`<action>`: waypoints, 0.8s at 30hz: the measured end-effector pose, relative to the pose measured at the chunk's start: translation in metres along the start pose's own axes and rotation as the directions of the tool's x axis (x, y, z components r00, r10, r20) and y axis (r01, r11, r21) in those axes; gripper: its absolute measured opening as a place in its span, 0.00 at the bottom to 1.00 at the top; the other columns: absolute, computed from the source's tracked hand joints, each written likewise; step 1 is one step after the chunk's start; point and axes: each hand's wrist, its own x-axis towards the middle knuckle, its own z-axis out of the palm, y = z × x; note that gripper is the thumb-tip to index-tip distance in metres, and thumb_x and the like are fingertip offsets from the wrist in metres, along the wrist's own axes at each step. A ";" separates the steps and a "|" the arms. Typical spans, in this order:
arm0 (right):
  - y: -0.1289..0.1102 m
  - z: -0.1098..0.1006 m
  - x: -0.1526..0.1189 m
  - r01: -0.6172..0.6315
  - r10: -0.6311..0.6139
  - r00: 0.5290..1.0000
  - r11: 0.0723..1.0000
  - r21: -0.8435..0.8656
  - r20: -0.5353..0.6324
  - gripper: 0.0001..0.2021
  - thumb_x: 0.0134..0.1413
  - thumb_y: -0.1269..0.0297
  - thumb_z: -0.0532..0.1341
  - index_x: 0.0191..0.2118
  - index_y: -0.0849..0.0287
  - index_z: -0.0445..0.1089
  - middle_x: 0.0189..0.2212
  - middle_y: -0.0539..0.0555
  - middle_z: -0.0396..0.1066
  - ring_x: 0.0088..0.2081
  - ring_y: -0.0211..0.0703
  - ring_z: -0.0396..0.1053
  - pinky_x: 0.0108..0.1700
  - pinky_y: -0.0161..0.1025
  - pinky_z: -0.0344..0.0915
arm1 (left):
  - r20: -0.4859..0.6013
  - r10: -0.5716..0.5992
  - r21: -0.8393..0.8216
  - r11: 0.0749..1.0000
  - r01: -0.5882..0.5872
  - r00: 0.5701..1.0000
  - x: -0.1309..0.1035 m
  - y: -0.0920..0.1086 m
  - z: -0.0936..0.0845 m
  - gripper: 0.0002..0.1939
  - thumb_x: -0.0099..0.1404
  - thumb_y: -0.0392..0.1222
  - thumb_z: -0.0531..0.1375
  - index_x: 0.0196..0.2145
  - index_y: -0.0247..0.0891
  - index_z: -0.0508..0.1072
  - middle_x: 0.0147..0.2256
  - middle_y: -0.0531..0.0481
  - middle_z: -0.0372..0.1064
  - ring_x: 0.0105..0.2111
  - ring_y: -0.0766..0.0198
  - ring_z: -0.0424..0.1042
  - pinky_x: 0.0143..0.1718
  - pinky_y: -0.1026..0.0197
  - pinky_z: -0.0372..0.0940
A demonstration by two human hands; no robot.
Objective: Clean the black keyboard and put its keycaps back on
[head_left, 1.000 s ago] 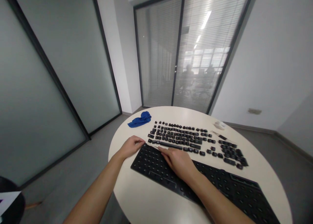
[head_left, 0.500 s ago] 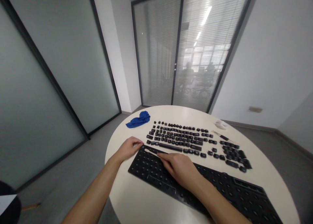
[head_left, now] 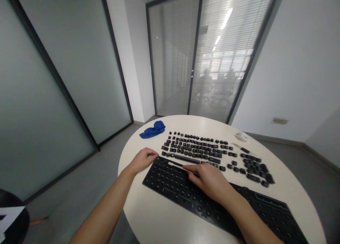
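A black keyboard (head_left: 170, 182) with its keycaps off lies on the round table, slanting down to the right. My right hand (head_left: 205, 178) is closed on a cotton swab (head_left: 174, 164), whose white tip rests over the upper rows of the keyboard. At the keyboard's top left corner, my left hand (head_left: 145, 159) has its fingers curled, thumb and index at the edge. Just beyond the keyboard, loose black keycaps (head_left: 196, 146) are laid out in rows, with the long space bar (head_left: 187, 159) in front.
A crumpled blue cloth (head_left: 153, 129) lies at the table's far left. On the far right are a small white packet (head_left: 241, 136) and a thin tool with a dark handle (head_left: 244, 150). A chair (head_left: 13, 215) with paper on it stands at lower left.
My right hand has slid the cotton swab rightward along the keyboard's upper rows. My left hand stays at the corner. The whole view has shifted slightly.
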 end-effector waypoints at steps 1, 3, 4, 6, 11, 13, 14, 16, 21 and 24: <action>0.004 -0.002 -0.002 0.004 -0.004 1.000 1.000 0.012 0.012 0.16 0.64 0.64 0.54 0.50 0.47 0.77 0.39 0.52 0.81 0.40 0.48 0.78 0.41 0.40 0.70 | 0.000 0.001 0.000 1.000 -0.001 1.000 0.000 0.001 0.000 0.12 0.66 0.47 0.59 0.37 0.40 0.81 0.37 0.47 0.78 0.41 0.55 0.74 0.46 0.57 0.66; 0.009 -0.004 -0.004 0.015 -0.016 1.000 0.999 0.033 0.024 0.16 0.64 0.64 0.54 0.51 0.47 0.76 0.41 0.52 0.81 0.42 0.48 0.78 0.44 0.40 0.70 | 0.001 0.006 -0.002 1.000 -0.006 1.000 0.000 0.002 -0.001 0.12 0.66 0.47 0.59 0.37 0.40 0.81 0.37 0.47 0.78 0.41 0.55 0.74 0.45 0.57 0.66; 0.010 -0.003 -0.004 0.021 -0.022 0.999 0.999 0.041 0.025 0.16 0.65 0.63 0.54 0.52 0.47 0.76 0.43 0.52 0.80 0.43 0.48 0.78 0.45 0.40 0.70 | 0.002 0.008 -0.003 1.000 -0.008 1.000 0.000 0.002 -0.001 0.12 0.66 0.47 0.59 0.37 0.40 0.81 0.37 0.47 0.78 0.41 0.55 0.74 0.45 0.57 0.66; 0.008 0.002 -0.003 0.040 -0.041 0.999 0.998 0.049 0.018 0.17 0.66 0.62 0.53 0.54 0.47 0.74 0.45 0.53 0.80 0.45 0.48 0.77 0.46 0.40 0.70 | 0.003 0.011 -0.006 1.000 -0.011 1.000 0.000 0.003 -0.002 0.12 0.66 0.47 0.59 0.37 0.40 0.81 0.37 0.47 0.78 0.41 0.55 0.74 0.45 0.57 0.66; -0.010 0.018 0.007 0.067 -0.067 0.998 0.998 -0.008 -0.003 0.17 0.67 0.62 0.53 0.57 0.49 0.72 0.43 0.55 0.80 0.43 0.48 0.78 0.44 0.39 0.71 | 0.004 0.016 -0.014 1.000 -0.016 1.000 0.000 0.004 -0.001 0.13 0.66 0.47 0.59 0.38 0.40 0.81 0.38 0.47 0.78 0.41 0.55 0.74 0.45 0.57 0.66; -0.013 0.019 0.009 0.068 -0.068 0.998 0.997 -0.047 0.000 0.18 0.67 0.63 0.53 0.57 0.49 0.72 0.42 0.56 0.80 0.42 0.49 0.78 0.43 0.39 0.71 | 0.005 0.017 -0.017 1.000 -0.017 1.000 0.000 0.005 -0.002 0.13 0.66 0.47 0.59 0.37 0.40 0.81 0.38 0.47 0.79 0.41 0.55 0.75 0.46 0.57 0.66; -0.013 0.018 0.009 0.070 -0.070 0.998 0.995 -0.067 0.005 0.18 0.67 0.64 0.53 0.57 0.49 0.72 0.41 0.56 0.80 0.42 0.49 0.78 0.42 0.39 0.71 | 0.006 0.016 -0.017 1.000 -0.016 1.000 0.000 0.006 -0.002 0.13 0.66 0.47 0.59 0.37 0.40 0.81 0.38 0.47 0.79 0.41 0.55 0.75 0.45 0.57 0.66; -0.009 0.012 0.006 0.068 -0.066 0.998 0.992 -0.111 0.022 0.17 0.67 0.64 0.53 0.57 0.47 0.72 0.39 0.55 0.81 0.40 0.50 0.78 0.41 0.40 0.71 | 0.007 0.013 -0.018 1.000 -0.013 1.000 0.000 0.008 -0.003 0.13 0.66 0.47 0.59 0.37 0.39 0.81 0.37 0.46 0.79 0.41 0.54 0.75 0.45 0.57 0.66; 0.005 -0.010 -0.009 0.021 -0.006 0.997 0.979 -0.201 0.075 0.17 0.67 0.65 0.54 0.56 0.45 0.73 0.38 0.56 0.81 0.39 0.53 0.79 0.40 0.43 0.71 | 0.008 0.005 -0.020 1.000 -0.004 1.000 0.000 0.008 -0.003 0.14 0.65 0.48 0.59 0.37 0.40 0.81 0.37 0.46 0.79 0.41 0.53 0.75 0.45 0.56 0.67; 0.013 -0.021 -0.023 0.017 0.005 0.995 0.976 -0.217 0.100 0.18 0.66 0.66 0.53 0.56 0.44 0.73 0.38 0.55 0.81 0.39 0.53 0.79 0.39 0.42 0.71 | 0.003 0.006 -0.021 1.000 -0.006 1.000 0.000 0.005 -0.002 0.14 0.65 0.48 0.59 0.37 0.39 0.81 0.38 0.46 0.79 0.42 0.53 0.75 0.46 0.55 0.67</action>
